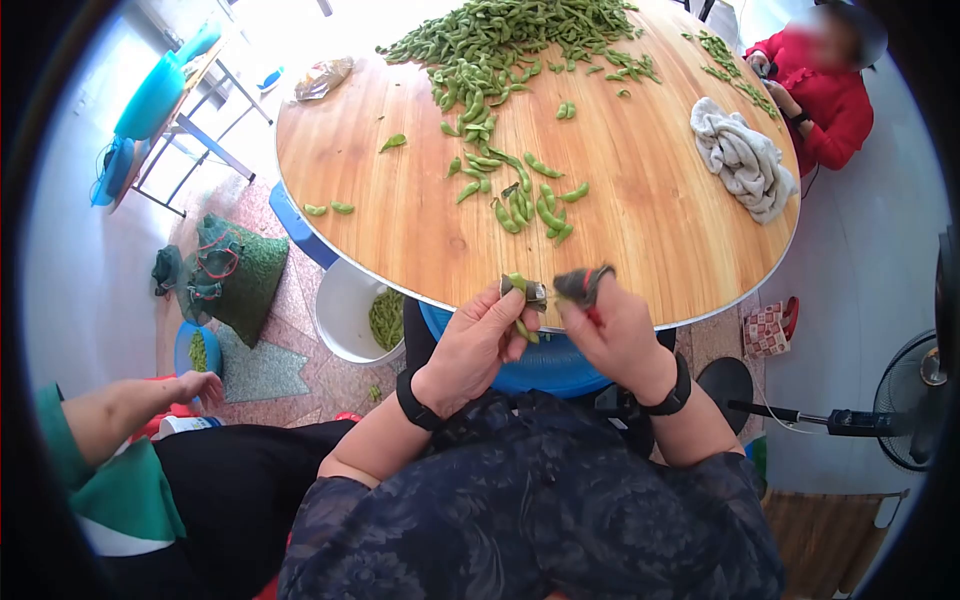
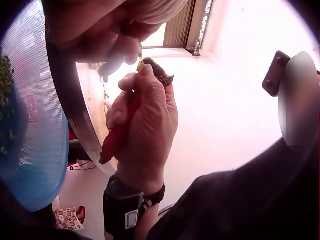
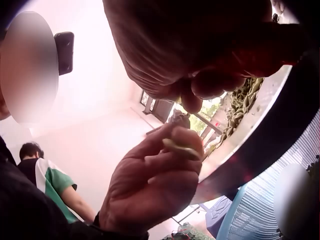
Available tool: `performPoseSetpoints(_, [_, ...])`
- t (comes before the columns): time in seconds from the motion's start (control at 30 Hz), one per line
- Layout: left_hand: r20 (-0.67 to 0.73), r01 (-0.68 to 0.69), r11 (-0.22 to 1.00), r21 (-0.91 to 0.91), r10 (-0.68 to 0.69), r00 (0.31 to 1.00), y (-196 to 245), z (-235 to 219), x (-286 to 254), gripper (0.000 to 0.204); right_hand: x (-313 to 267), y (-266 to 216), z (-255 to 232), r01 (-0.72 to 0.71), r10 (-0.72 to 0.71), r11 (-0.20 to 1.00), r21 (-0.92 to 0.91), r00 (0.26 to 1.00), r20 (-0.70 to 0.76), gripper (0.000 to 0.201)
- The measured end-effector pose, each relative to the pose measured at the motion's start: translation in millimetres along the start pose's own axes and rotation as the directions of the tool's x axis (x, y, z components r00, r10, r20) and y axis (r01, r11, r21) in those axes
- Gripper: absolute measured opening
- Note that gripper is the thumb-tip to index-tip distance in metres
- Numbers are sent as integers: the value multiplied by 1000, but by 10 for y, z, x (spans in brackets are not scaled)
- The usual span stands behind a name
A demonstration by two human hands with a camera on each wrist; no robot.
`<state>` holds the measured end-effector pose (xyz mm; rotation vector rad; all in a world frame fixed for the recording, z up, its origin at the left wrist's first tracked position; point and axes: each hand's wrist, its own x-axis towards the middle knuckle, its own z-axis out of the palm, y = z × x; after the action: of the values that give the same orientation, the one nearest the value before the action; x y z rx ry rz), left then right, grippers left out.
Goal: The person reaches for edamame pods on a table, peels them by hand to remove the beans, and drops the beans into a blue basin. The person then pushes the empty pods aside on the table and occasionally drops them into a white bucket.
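My left hand (image 1: pixel 480 335) pinches green soybean pods (image 1: pixel 527 331) between thumb and fingers, close above the table's near edge. A dark wrap (image 1: pixel 536 291) with a whitish patch covers its thumb end. Beside it, my right hand (image 1: pixel 615 335) is turned inward, with a dark wrap (image 1: pixel 583 287) and red band at its fingertips. In the left wrist view, the right hand's fingers curl round a red strip (image 2: pixel 120 135) along the palm; its kind I cannot tell. Loose pods (image 1: pixel 515 207) lie on the wooden table (image 1: pixel 640 240) ahead of both hands.
A large pod heap (image 1: pixel 500 40) covers the far side. A crumpled cloth (image 1: pixel 740 160) lies at the right edge. Below the near edge sits a blue mesh basket (image 2: pixel 37 170) holding green beans. A white bucket (image 1: pixel 340 310) stands left; a fan (image 1: pixel 905 400) is at right. Two other people sit nearby.
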<state>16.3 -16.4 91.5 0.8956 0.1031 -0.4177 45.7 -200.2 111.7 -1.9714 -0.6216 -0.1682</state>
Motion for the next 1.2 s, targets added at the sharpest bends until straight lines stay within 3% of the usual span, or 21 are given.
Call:
performPoseSetpoints(0.1, [-82, -34, 998, -48, 30, 996, 7, 44, 60, 19, 82, -44, -17, -53, 52, 998, 18, 998, 37, 15])
performPoseSetpoints(0.17, [-67, -40, 984, -171, 28, 997, 17, 41, 118, 19, 140, -103, 24, 26, -19, 997, -75, 996, 91, 19])
performPoseSetpoints(0.23, [-83, -58, 976, -210, 41, 996, 24, 74, 134, 19, 186, -84, 83, 340, -245, 875, -345, 925, 291, 26])
performPoseSetpoints(0.3, [-102, -79, 966, -247, 55, 993, 40, 62, 125, 19, 205, -115, 49, 312, -228, 911, -269, 926, 300, 21])
performPoseSetpoints(0.37, [-74, -83, 985, -148, 73, 995, 38, 13, 100, 18, 184, -154, -24, -122, 128, 992, -43, 977, 168, 11])
performPoseSetpoints(0.43, [-56, -81, 995, -62, 78, 995, 34, 2, 53, 18, 216, -113, -108, -96, 97, 995, -17, 979, 179, 8])
performPoseSetpoints(0.5, [-31, -69, 997, 27, 69, 997, 18, -5, 4, 18, 205, -96, -134, -182, 164, 982, 55, 956, 243, 8])
performPoseSetpoints(0.57, [13, -14, 971, 240, 11, 1000, 18, -4, -25, 20, 176, -92, -123, -236, 192, 964, 125, 937, 292, 8])
performPoseSetpoints(0.63, [-5, -30, 966, 259, 33, 999, -10, 47, -44, 19, 156, -111, -127, -287, 208, 938, 194, 915, 347, 8])
performPoseSetpoints(0.7, [49, -158, 904, 398, 151, 987, -34, 49, -48, 16, 166, -167, -154, -363, 239, 899, 246, 876, 418, 8])
performPoseSetpoints(0.83, [114, -263, 829, 494, 238, 965, -77, 27, -42, 16, 103, -56, -116, -259, 170, 947, 190, 906, 388, 9])
performPoseSetpoints(0.9, [145, -348, 645, 681, 347, 927, -93, 22, -43, 17, 55, 28, -96, -256, 167, 951, 175, 898, 407, 11])
performPoseSetpoints(1.03, [157, -348, 585, 733, 352, 923, -82, 20, -56, 20, 46, -38, -141, -216, 140, 964, 153, 906, 399, 7])
performPoseSetpoints(1.1, [135, -322, 610, 724, 333, 933, -57, 34, -46, 20, 101, -178, -227, -391, 265, 902, 181, 835, 483, 8])
performPoseSetpoints(1.2, [163, -352, 528, 772, 372, 914, -67, 23, -58, 21, 23, -47, -160, -284, 178, 940, 190, 881, 438, 8])
